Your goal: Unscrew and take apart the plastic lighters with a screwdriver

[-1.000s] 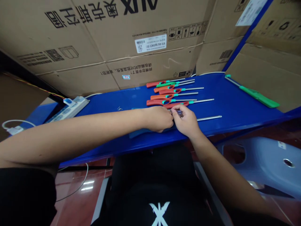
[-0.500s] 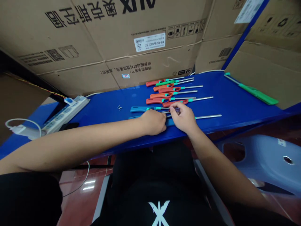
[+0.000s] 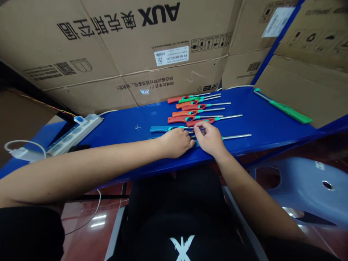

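My left hand (image 3: 177,143) is closed, palm down, over a blue gas lighter at the table's near edge; its fingers hide most of the grip. Just right of it, my right hand (image 3: 210,139) pinches a slim tool with a dark red end, apparently a screwdriver, largely covered by the fingers. From beneath the right hand a metal lighter barrel (image 3: 237,136) sticks out to the right. Another blue lighter (image 3: 161,129) lies just beyond my left hand. Behind both hands, several red and orange lighters (image 3: 181,119) and a green one (image 3: 187,99) lie in a rough column.
A small heap of screws (image 3: 138,127) lies on the blue table (image 3: 122,123). At left is a white power strip (image 3: 77,132) with cables. A green long-handled tool (image 3: 289,110) rests at right by the cardboard (image 3: 108,54). A blue-grey stool (image 3: 307,185) stands below right.
The view has shifted slightly. Both hands stay close together over the blue lighters, with the right hand's fingers turned a little around the slim tool.
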The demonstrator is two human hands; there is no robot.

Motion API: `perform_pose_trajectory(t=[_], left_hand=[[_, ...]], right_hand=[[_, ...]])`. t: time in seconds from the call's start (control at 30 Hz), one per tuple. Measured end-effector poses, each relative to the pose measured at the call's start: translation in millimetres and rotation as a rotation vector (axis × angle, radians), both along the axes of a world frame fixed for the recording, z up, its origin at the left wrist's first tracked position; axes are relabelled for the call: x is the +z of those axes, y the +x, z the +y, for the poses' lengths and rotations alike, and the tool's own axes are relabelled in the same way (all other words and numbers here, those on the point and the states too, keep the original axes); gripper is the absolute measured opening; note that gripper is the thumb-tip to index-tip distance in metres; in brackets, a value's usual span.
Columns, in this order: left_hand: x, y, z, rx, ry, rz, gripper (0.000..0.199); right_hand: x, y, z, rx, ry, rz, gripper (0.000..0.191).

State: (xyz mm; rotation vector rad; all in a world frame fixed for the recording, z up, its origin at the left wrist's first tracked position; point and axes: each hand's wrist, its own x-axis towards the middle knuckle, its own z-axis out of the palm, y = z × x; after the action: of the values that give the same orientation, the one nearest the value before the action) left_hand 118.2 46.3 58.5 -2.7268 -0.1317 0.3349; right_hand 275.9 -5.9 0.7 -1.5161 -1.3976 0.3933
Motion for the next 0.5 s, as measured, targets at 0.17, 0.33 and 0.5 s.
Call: perform_pose_trajectory(t=[0.17,0.33,0.5], left_hand=[[3.1,7.4,-1.0,0.114,-0.056,0.023,0.025],[3.3,5.4,-11.5,0.206,-0.027,-0.034,0.025],[9.7,5.2,-17.1,0.242,-0.051,-0.027,0.021]], right_hand=[[0.0,0.7,-0.8,0.018,0.009,0.008,0.019],[-0.1,1.0,-1.1,0.011,0.016,0.012,0.019],[-1.1,1.0,-0.2,0.011,0.029,0.016,0.018]])
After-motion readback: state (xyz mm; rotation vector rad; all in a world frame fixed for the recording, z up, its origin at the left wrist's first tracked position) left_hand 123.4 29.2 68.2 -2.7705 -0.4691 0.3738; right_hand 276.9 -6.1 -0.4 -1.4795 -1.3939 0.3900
